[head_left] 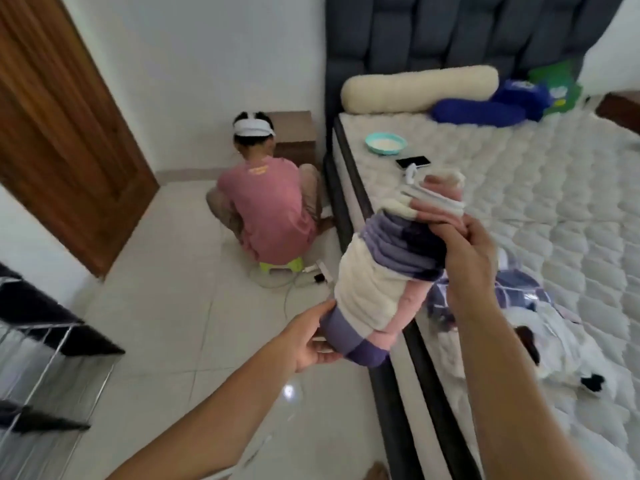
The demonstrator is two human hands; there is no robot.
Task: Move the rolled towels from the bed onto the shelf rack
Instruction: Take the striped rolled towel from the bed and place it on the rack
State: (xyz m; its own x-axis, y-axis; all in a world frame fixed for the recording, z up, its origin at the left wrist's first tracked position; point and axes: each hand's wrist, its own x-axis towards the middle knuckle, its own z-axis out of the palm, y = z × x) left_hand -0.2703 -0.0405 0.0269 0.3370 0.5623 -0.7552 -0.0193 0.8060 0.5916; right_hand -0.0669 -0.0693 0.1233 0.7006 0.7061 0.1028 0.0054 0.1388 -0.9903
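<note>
I hold a bundle of rolled towels (377, 282), striped purple, cream and pink, in the air over the bed's left edge. My left hand (311, 341) cups the bundle's lower end from below. My right hand (467, 251) grips its upper end, where smaller pink and cream rolls (440, 195) stick out. The bed (554, 188) with its white quilted mattress fills the right side. The shelf rack (45, 341), with a metal frame and black shelves, stands at the left edge, partly out of view.
A person in a pink shirt (270, 209) squats on the tiled floor beside the bed, with cables and a power strip (311, 271) behind them. On the mattress lie a teal bowl (385, 143), a phone (414, 162), pillows and crumpled bedding (519, 299). A wooden door (59, 133) stands at left.
</note>
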